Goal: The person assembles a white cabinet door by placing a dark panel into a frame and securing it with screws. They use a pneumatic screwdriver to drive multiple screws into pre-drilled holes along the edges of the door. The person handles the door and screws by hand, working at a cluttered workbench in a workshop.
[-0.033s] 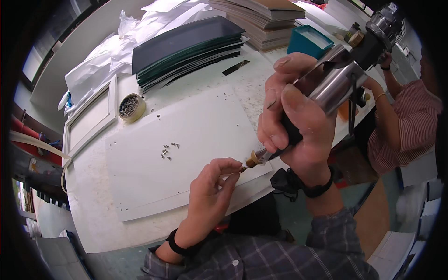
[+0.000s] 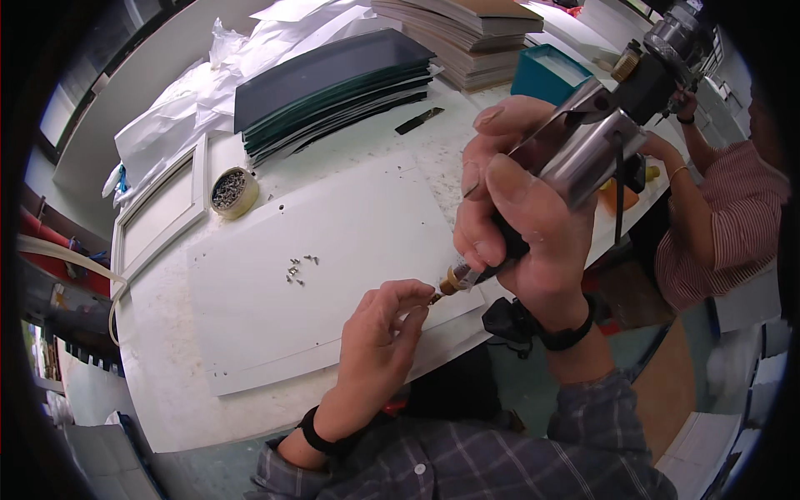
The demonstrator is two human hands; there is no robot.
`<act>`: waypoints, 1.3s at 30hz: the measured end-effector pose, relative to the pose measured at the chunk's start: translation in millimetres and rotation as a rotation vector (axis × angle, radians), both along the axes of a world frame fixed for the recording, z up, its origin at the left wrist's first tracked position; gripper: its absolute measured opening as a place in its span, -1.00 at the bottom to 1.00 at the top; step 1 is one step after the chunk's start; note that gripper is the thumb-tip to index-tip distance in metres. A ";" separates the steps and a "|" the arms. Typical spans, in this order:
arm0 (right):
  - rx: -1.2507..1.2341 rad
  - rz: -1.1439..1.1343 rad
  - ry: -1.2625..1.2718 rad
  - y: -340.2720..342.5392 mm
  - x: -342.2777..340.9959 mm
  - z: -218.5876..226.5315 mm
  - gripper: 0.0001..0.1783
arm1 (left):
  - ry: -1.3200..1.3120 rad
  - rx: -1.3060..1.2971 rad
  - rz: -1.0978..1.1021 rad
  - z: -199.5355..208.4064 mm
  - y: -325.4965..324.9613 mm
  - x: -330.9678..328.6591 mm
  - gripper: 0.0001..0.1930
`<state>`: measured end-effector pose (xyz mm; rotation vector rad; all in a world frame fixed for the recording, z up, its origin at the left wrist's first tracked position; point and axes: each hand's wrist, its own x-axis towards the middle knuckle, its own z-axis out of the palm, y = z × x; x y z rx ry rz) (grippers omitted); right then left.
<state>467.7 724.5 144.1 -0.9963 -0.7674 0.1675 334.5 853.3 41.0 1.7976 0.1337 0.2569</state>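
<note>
My right hand [image 2: 533, 208] is wrapped round a screwdriver with a metal cylinder body [image 2: 587, 158], probably air-driven, held tilted with its brass-coloured nose [image 2: 454, 281] pointing down to the left. At that tip, the thumb and forefinger of my left hand [image 2: 383, 329] pinch a small screw [image 2: 434, 298], mostly hidden by the fingertips. Both hands are over the near right part of a white panel [image 2: 333, 225] lying flat on the table. Several loose screws [image 2: 296, 268] lie in a small group on the panel, left of my left hand.
Beyond the panel's far left corner stands a round tub of screws [image 2: 234, 192], beside a white frame [image 2: 162, 212]. Dark sheets [image 2: 333, 79] are stacked at the back, near a brown board stack [image 2: 467, 50] and a teal bin [image 2: 546, 77]. A person in a striped top [image 2: 717, 217] is at the right.
My right hand and the screwdriver have shifted slightly left. My left hand stays at the tip, its pinch kept.
</note>
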 end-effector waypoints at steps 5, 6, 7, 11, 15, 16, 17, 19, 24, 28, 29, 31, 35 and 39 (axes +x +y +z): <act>-0.127 -0.045 -0.095 2.2 0.1 -8.1 -0.65 | -0.038 0.346 -0.022 1.1 -7.0 7.7 -0.76; -0.149 -0.056 -0.104 2.3 -0.1 -9.3 -0.66 | -0.051 0.350 -0.017 0.6 -7.6 8.9 -0.75; -0.157 -0.049 -0.108 3.2 0.7 -9.8 -0.67 | -0.063 0.355 -0.011 0.0 -7.5 10.0 -0.75; -0.185 -0.014 -0.114 1.7 1.5 -10.0 -0.67 | -0.059 0.354 -0.016 1.5 -6.3 9.1 -0.75; -0.175 -0.001 -0.115 1.2 2.5 -13.4 -0.71 | -0.087 0.355 -0.030 -1.9 -5.0 10.1 -0.70; -0.155 -0.009 -0.125 2.2 2.1 -15.3 -0.73 | -0.081 0.350 -0.035 -2.7 -4.8 10.0 -0.67; -0.145 -0.005 -0.112 3.2 0.8 -16.2 -0.76 | -0.076 0.345 -0.040 -3.3 -4.5 9.8 -0.63; -0.129 0.025 -0.060 6.3 -2.6 -18.7 -0.79 | -0.076 0.367 -0.028 -2.4 -4.2 8.5 -0.59; -0.151 0.098 -0.064 4.3 1.5 -29.2 -0.79 | -0.093 0.415 -0.043 0.6 -3.6 9.1 -0.49; -0.266 0.117 -0.064 3.8 4.9 -30.7 -0.84 | -0.102 0.433 -0.063 1.2 -2.4 10.3 -0.49; -0.271 0.120 -0.095 6.0 5.6 -28.3 -0.84 | -0.100 0.441 -0.063 1.7 -1.2 9.5 -0.49; -0.274 0.148 -0.132 17.2 5.6 -25.5 -0.81 | -0.105 0.400 -0.048 -1.0 -0.7 7.3 -0.58; -0.282 0.059 -0.099 13.7 0.6 1.2 -0.59 | -0.045 0.362 -0.012 22.1 15.2 -20.4 -0.61; -0.167 -0.049 -0.126 12.2 12.7 3.9 -0.53 | 0.067 0.718 0.238 37.2 95.7 -38.7 -0.72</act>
